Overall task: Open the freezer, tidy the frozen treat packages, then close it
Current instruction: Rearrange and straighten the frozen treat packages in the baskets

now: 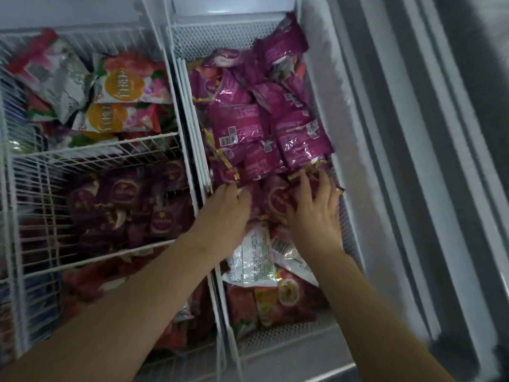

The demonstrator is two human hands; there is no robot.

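The chest freezer [385, 133] stands open below me. Its right-hand basket [220, 37] is piled with magenta treat packages [242, 128]. My left hand [225, 213] reaches in from the lower left, its fingers curled down onto the near edge of the magenta pile. My right hand [314, 210] lies with fingers spread on a magenta package [278, 199] by the frosted right wall. Whether either hand actually grips a package is hidden. White and red packages [256, 260] lie nearer to me in the same basket.
Wire baskets [35, 166] on the left hold pink-and-orange packets [124, 86] at the back and dark purple packets [124, 202] in the middle. A white divider [192, 128] separates the baskets. The freezer's frosted wall and frame [427, 188] run along the right.
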